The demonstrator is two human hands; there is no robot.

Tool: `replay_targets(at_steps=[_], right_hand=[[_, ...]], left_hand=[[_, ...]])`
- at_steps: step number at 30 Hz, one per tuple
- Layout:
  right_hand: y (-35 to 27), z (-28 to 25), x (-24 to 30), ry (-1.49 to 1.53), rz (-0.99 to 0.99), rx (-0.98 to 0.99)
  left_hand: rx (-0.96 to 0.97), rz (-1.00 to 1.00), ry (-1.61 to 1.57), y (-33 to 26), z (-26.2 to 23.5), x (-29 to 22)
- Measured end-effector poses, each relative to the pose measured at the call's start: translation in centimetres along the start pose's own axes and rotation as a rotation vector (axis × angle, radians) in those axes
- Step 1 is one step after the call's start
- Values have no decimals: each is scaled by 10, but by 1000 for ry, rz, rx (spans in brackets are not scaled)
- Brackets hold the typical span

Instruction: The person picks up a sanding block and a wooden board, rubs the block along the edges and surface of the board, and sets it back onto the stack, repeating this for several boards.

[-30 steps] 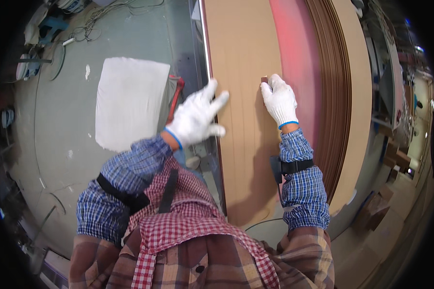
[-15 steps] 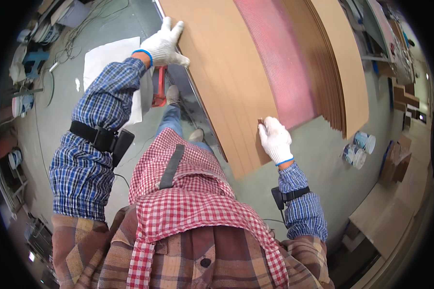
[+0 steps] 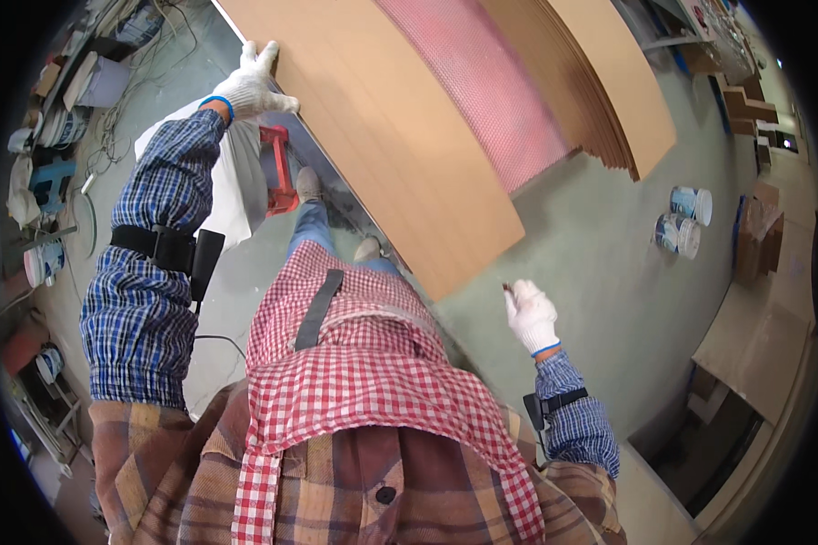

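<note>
My left hand, in a white knit glove, rests with fingers spread at the left edge of a long tan board. Its thumb lies along that edge. Off the near end of the board, over the floor, my gloved right hand is closed. A small dark brown piece pokes out between its thumb and fingers; its kind is too small to make out. Beside the board runs a pink mesh-like strip, then a row of stacked brown boards with a lighter tan panel at the far right.
On the left, a red metal frame stands beside a white sheet-covered thing. Two pails are on the floor at right, near cardboard boxes. Cables and buckets crowd the upper left.
My right hand has left the board's surface and moved down past its near end, keeping the small brown piece. The view has shifted; my left hand stays at the board's left edge.
</note>
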State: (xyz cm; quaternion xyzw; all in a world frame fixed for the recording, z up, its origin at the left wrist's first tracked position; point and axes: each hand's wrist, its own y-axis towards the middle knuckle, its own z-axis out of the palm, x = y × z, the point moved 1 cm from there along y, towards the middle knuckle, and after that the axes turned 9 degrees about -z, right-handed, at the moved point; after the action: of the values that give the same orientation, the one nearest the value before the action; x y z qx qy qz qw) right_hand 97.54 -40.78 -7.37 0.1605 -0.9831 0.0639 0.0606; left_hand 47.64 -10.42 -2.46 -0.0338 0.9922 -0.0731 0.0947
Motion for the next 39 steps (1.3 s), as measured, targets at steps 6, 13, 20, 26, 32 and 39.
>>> replay_targets(at_steps=[6,13,20,26,32,39], right_hand=[[39,-35,45,93,-23,-113],[40,-30,45,28,-63,-102],[76,-40,52,19,-146,-72],[156,-60,78,1,-188,-111],[268,-88,115,48,-225,-115],[371,-111,146,49,-299,-152]], left_hand=[[17,-3,4,5,-9,-1],[38,24,-25,-7,-13,-11],[22,50,-82,-18,-16,-17],[53,19,-148,-32,-20,-35],[134,-12,-225,-55,-30,-53],[145,50,-343,-98,-28,-79]])
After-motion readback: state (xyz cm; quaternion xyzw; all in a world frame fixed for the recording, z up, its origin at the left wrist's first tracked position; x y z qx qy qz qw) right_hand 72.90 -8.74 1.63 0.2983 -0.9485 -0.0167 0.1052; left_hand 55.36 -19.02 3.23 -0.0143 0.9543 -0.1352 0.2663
